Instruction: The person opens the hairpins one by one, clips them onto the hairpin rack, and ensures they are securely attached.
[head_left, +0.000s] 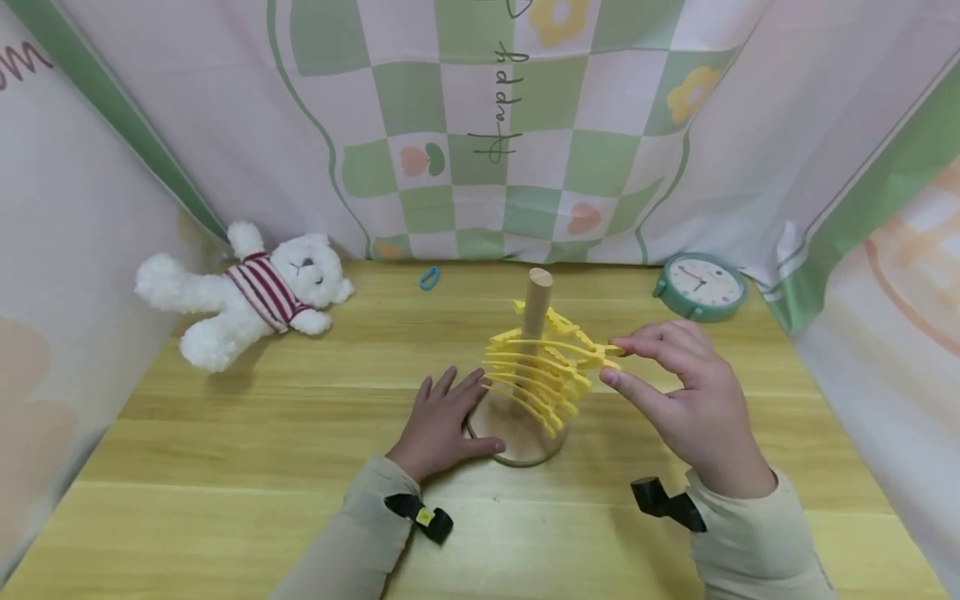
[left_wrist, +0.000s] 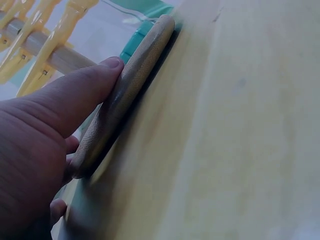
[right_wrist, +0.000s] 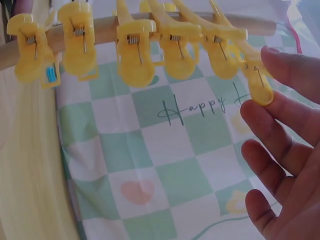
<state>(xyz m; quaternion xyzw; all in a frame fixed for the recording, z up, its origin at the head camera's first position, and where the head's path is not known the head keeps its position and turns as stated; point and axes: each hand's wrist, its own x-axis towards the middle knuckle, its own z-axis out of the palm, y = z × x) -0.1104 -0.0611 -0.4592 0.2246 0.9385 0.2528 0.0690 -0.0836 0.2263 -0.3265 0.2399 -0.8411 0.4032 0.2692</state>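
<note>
A wooden post (head_left: 537, 300) stands upright on a round wooden base (head_left: 517, 437), with several yellow spring clips (head_left: 536, 387) stacked along it. My right hand (head_left: 693, 396) pinches the handle end of the upper yellow clip (right_wrist: 260, 85) between thumb and fingers. That clip's long curved arms reach across the post in the head view. At the base's left edge my left hand (head_left: 444, 423) lies with fingers spread and fairly straight. Its thumb (left_wrist: 95, 82) presses the rim in the left wrist view. In the right wrist view, metal springs show on the clips.
A white teddy bear (head_left: 258, 292) in a striped shirt lies at the back left. A small blue ring-shaped piece (head_left: 429, 278) sits near the back edge. At the back right is a green alarm clock (head_left: 701, 286). A checkered curtain (head_left: 472, 200) hangs behind the table.
</note>
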